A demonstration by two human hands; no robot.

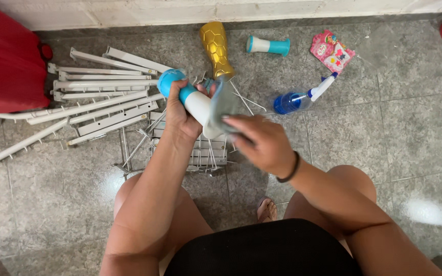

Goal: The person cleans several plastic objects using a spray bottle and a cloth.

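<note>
The person is crouching over the grey floor [374,153]. The left hand [180,115] is gripping a white-and-blue vase [188,97], fingers wrapped tight around its middle, holding it tilted above the knees. The right hand [262,143] is pinching a grey cloth [221,107] against the vase's lower end. Beneath the hands, a wire rack [205,153] is lying beside a heap of white brackets [98,102]. Farther off, a gold vase [217,48], a second blue-and-white vase [268,46] and a blue spray bottle [297,99] are lying on the floor.
</note>
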